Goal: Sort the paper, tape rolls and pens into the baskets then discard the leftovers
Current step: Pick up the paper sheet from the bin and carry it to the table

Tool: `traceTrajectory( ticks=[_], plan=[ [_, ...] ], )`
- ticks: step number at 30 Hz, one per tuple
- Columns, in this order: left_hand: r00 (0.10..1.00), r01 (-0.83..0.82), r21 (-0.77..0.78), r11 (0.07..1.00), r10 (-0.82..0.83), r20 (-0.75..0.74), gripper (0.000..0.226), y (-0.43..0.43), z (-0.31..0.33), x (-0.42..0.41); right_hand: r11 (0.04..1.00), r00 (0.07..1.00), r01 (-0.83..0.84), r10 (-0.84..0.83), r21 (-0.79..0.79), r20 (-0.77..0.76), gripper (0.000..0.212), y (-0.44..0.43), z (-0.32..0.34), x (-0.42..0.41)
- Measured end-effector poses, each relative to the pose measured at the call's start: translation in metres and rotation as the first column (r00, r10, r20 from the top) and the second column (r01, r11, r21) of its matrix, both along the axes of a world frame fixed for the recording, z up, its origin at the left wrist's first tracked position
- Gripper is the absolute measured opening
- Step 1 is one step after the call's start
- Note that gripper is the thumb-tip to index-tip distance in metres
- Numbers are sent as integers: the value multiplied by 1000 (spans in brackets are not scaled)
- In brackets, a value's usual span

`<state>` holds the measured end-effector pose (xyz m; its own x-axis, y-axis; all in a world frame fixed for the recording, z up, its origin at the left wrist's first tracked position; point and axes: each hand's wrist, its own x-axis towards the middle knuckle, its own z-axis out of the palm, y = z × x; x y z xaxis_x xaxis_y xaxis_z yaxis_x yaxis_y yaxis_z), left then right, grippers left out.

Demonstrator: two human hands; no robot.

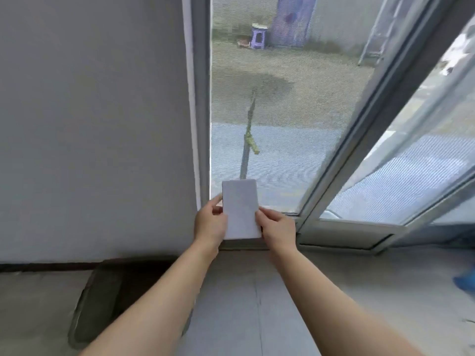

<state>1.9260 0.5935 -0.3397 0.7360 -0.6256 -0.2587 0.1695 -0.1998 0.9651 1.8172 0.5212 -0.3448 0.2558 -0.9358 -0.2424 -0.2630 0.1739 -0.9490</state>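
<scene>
A blank white card [240, 209] is held upright in front of me, at arm's length before a window. My left hand [209, 222] pinches its left edge between thumb and fingers. My right hand [277, 227] grips its lower right edge. Both arms are stretched forward. No baskets, tape rolls or pens appear in the head view.
A grey wall [95, 124] fills the left. A screened window [277, 111] with an open sash frame [359, 140] lies ahead, above a grey sill [257, 291]. A dark flat object [100, 301] lies at the lower left. Something blue [466, 281] shows at the right edge.
</scene>
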Motion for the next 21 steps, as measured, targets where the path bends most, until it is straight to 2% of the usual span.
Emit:
traceTrajectory(
  ticks=[7, 10, 18, 21],
  plan=[
    [971, 239, -33, 970, -239, -6, 45, -56, 20, -80, 949, 936, 306, -315, 78, 155, 21, -26, 25, -96],
    [941, 338, -26, 941, -338, -27, 48, -79, 27, -112, 905, 890, 418, -426, 79, 165, 22, -34, 34, -131],
    [800, 598, -53, 800, -599, -19, 51, -118, 38, -196, 757, 736, 650, -649, 65, 192, 20, -36, 49, -220],
    [721, 693, -37, 720, -691, 53, 51, -127, 41, -228, 699, 684, 713, -710, 53, 168, 20, -34, 50, -254]
  ],
)
